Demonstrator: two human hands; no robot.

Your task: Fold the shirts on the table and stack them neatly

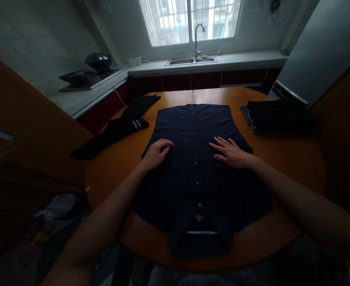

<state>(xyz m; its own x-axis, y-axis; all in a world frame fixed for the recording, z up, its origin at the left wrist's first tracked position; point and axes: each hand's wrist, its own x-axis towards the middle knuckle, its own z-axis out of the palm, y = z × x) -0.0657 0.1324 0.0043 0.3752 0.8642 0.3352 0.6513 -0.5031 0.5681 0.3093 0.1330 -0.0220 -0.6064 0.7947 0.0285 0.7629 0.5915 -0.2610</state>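
A dark navy button-up shirt [193, 135] lies spread front side up, its collar toward me and its hem toward the window. White buttons run down its middle. My left hand [157, 153] rests on the left side of the shirt, fingers stretched out and close together, thumb a little apart. On the right side, my right hand [230, 153] lies flat on the cloth with its fingers spread. Neither hand grips the fabric.
The shirt covers much of a round wooden table [294, 171]. Black clothing [118, 127] with white stripes lies loosely at the left, and a folded dark stack [279, 115] sits at the right. Beyond are a sink [189, 60] and a stove [88, 79].
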